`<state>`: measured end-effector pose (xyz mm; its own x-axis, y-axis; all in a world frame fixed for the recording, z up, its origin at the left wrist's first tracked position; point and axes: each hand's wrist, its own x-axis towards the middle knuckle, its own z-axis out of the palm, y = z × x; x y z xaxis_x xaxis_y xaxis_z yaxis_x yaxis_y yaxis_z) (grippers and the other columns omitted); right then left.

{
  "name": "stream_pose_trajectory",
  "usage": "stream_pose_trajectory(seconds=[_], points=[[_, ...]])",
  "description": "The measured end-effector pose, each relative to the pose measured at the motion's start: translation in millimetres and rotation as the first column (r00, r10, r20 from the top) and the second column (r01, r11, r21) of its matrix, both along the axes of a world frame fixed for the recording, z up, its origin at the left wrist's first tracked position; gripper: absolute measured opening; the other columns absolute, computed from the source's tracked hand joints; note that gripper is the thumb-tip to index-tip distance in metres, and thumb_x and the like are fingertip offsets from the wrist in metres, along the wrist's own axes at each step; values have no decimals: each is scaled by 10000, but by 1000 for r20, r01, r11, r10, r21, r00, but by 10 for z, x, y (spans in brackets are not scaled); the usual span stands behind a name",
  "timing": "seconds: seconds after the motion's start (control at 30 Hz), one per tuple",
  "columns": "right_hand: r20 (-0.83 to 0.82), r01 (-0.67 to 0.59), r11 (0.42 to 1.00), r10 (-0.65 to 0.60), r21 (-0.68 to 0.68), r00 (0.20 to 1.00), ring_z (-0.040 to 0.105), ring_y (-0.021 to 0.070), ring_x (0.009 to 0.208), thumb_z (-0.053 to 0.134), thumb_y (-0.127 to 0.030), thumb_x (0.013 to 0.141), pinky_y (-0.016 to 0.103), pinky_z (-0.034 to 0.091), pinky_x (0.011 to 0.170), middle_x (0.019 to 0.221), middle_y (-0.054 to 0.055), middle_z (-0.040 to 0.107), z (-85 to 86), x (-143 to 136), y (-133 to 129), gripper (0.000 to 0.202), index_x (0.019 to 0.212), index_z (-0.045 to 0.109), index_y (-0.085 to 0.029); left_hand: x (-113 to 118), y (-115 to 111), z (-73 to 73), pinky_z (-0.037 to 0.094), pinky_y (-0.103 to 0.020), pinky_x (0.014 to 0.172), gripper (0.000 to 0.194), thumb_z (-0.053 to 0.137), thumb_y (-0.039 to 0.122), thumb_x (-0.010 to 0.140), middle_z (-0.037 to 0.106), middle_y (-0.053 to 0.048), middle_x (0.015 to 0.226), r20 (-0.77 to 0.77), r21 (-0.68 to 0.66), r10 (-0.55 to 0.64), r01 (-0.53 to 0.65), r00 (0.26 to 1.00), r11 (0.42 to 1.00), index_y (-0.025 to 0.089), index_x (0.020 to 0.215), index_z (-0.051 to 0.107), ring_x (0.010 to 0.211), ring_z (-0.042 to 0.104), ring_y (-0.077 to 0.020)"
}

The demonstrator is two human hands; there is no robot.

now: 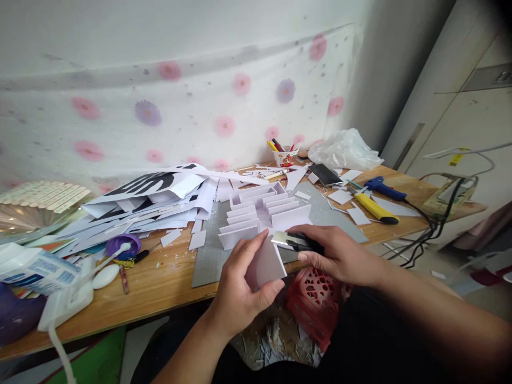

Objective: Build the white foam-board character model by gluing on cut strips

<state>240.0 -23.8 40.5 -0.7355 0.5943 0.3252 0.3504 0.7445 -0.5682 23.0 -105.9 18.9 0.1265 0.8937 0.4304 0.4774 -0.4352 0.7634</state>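
Observation:
My left hand (240,285) grips a white board piece (266,265) between thumb and fingers, tilted in front of the table's edge. My right hand (336,255) is closed round a black-handled utility knife (302,242). The knife's blade lies close to the upper edge of the held piece; whether it touches is hard to tell. Just beyond my hands, a white model with several upright parallel walls (264,213) stands on a grey cutting mat (208,264).
Paper sheets (152,192) are heaped at the left, near a purple cup (123,246). At the right lie a yellow cutter (376,208), a blue glue gun (384,188) and a dark phone (326,174). Below the wooden table (172,285) is a red basket (314,298).

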Motion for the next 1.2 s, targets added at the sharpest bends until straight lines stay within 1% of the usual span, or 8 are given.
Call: stream_pose_trajectory(seconds=[0.17, 0.47, 0.67, 0.87, 1.0, 1.03, 1.1, 1.2], points=[[69, 43, 998, -47, 54, 996, 631, 211, 837, 463, -512, 882, 299, 457, 739, 927, 108, 686, -5, -2, -4, 446, 1128, 595, -165, -12, 10, -37, 430, -391, 938, 598, 670, 362, 746, 521, -95, 1213, -14, 10, 12, -12, 1000, 1000, 249, 1296, 465, 1101, 518, -273], [120, -42, 998, 38, 36, 992, 599, 175, 715, 434, -510, 896, 269, 420, 654, 813, 91, 659, 22, -2, -59, 436, 1032, 593, -127, -45, 39, -37, 432, -354, 932, 570, 674, 358, 748, 540, -69, 1196, 19, 18, 15, -15, 1000, 1000, 266, 1280, 489, 1096, 527, -250], [132, -88, 995, 82, 45, 988, 591, 171, 688, 423, -508, 903, 266, 409, 634, 781, 81, 647, 3, -8, -82, 468, 1134, 556, -124, -69, 37, -65, 438, -372, 946, 571, 687, 350, 739, 545, -91, 1212, 77, -19, 17, -15, 997, 1000, 233, 1268, 508, 1103, 536, -264], [113, -165, 986, 164, 2, 980, 585, 166, 706, 446, -483, 898, 263, 399, 640, 814, 74, 646, 14, 0, -133, 411, 1091, 574, -143, -107, 67, -98, 417, -380, 981, 573, 690, 377, 741, 548, -95, 1240, 137, -42, 37, -32, 990, 999, 231, 1267, 516, 1120, 535, -269], [3, -251, 966, 252, -65, 968, 568, 137, 699, 490, -423, 890, 238, 393, 633, 804, 37, 633, 3, 17, -158, 333, 1073, 573, -157, -143, 83, -119, 420, -368, 970, 578, 703, 401, 725, 553, -89, 1236, 193, -51, 80, -72, 978, 996, 232, 1251, 534, 1119, 536, -273], [-32, -240, 968, 238, -77, 971, 564, 131, 693, 491, -421, 890, 232, 395, 628, 803, 35, 630, -6, 16, -152, 328, 1062, 572, -154, -146, 80, -122, 422, -368, 966, 583, 708, 396, 720, 554, -90, 1226, 184, -49, 77, -69, 980, 996, 228, 1250, 534, 1113, 538, -272], [-59, -154, 985, 150, -78, 987, 566, 134, 698, 486, -445, 891, 235, 405, 632, 817, 44, 636, -26, 1, -126, 339, 1027, 575, -147, -137, 65, -123, 426, -372, 960, 579, 705, 382, 724, 558, -94, 1201, 161, -56, 45, -36, 986, 998, 218, 1250, 528, 1093, 546, -268], [-19, -5, 999, 4, -46, 1000, 578, 161, 719, 462, -498, 890, 264, 422, 654, 832, 71, 652, -46, -41, -81, 390, 999, 585, -145, -98, 37, -106, 434, -378, 950, 565, 698, 382, 729, 566, -96, 1169, 167, -71, 7, 5, 986, 997, 216, 1242, 527, 1070, 554, -267]])
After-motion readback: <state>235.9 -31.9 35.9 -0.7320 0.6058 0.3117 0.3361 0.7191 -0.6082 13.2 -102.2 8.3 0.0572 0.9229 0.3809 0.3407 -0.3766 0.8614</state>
